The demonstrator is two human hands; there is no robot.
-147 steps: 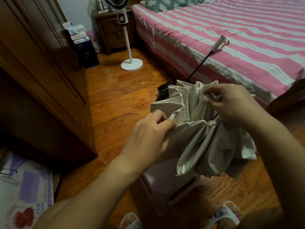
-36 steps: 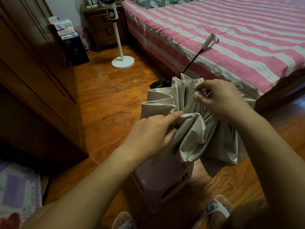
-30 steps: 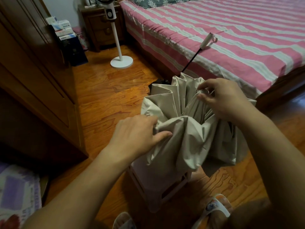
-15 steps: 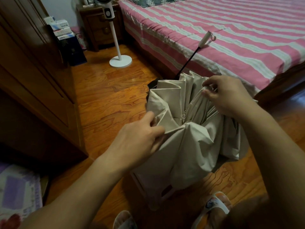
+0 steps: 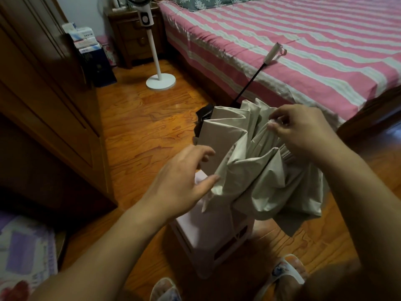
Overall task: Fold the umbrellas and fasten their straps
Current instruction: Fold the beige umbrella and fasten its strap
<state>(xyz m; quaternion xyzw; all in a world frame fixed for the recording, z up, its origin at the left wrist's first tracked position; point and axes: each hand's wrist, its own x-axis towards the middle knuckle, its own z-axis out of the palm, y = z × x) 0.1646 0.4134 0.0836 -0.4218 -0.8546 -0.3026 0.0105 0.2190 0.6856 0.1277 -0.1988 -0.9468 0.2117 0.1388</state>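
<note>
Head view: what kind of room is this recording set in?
Most likely a home bedroom: a bed with a pink striped sheet and a pillow, a wooden nightstand beside it, and a wooden wardrobe along the left wall.

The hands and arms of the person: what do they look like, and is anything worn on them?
Both forearms are bare as far as the picture shows; no sleeve comes into view. The left hand and the right hand wear no gloves. I see no watch, bracelet or ring on them. The light is dim, so fine details are unclear.
</note>
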